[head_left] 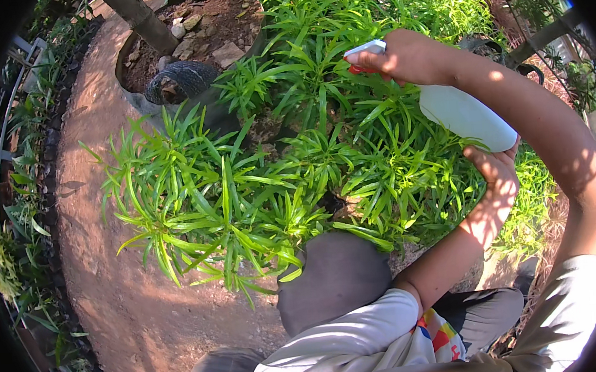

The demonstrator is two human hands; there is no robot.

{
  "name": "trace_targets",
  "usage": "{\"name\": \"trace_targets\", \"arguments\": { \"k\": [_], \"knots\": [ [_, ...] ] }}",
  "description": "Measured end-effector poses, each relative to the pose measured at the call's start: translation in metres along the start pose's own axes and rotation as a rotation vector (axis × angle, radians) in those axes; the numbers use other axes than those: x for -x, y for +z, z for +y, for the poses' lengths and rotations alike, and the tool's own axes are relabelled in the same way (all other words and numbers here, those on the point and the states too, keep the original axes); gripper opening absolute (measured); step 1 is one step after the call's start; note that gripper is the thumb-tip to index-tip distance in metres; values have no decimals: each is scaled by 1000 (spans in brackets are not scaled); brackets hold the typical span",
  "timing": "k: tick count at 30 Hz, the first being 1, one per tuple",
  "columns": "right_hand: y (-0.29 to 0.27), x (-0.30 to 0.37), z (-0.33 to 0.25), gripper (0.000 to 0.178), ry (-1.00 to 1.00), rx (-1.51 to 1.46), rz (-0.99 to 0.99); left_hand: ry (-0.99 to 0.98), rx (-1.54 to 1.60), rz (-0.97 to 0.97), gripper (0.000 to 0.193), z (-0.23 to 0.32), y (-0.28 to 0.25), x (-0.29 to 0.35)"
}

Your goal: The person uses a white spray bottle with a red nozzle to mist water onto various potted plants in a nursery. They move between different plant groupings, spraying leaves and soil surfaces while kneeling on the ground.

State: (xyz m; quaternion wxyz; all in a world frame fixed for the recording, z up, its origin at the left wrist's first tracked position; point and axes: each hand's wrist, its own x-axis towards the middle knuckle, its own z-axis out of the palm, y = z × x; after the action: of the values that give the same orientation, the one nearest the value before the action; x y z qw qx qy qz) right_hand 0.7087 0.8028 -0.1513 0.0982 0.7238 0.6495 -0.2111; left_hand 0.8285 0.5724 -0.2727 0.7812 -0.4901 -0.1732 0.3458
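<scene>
A white spray bottle (pixel 464 115) is tilted over the green plants, its white and red spray head pointing left. My right hand (pixel 415 57) is closed around that head, with fingers near the red trigger. Below, my left hand (pixel 496 166) cups the base of the bottle; some of its fingers are hidden behind it. Narrow-leaved bright green plants (pixel 222 191) spread under and to the left of both hands. Whether any spray is leaving the nozzle cannot be made out.
At the upper left, a round planter (pixel 231 25) holds soil, stones and a slim trunk (pixel 138 21). A dark net-like roll (pixel 180 82) leans by its rim. Bare earth path (pixel 103 269) runs down the left, beside a planted border with railing. My grey-trousered knee (pixel 335 277) touches the foliage.
</scene>
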Motion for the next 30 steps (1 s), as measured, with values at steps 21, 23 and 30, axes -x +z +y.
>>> {"name": "trace_targets", "arguments": {
  "k": [21,23,30],
  "knots": [
    [25,-26,31,72,172,300,-62,129,-333,663,45,-22,52,10],
    [21,-18,33,76,223,246,189,132,-346,640,45,-23,46,3],
    [-44,83,75,63,131,-424,531,211,-889,296,55,-11,37,8]
  ]
}}
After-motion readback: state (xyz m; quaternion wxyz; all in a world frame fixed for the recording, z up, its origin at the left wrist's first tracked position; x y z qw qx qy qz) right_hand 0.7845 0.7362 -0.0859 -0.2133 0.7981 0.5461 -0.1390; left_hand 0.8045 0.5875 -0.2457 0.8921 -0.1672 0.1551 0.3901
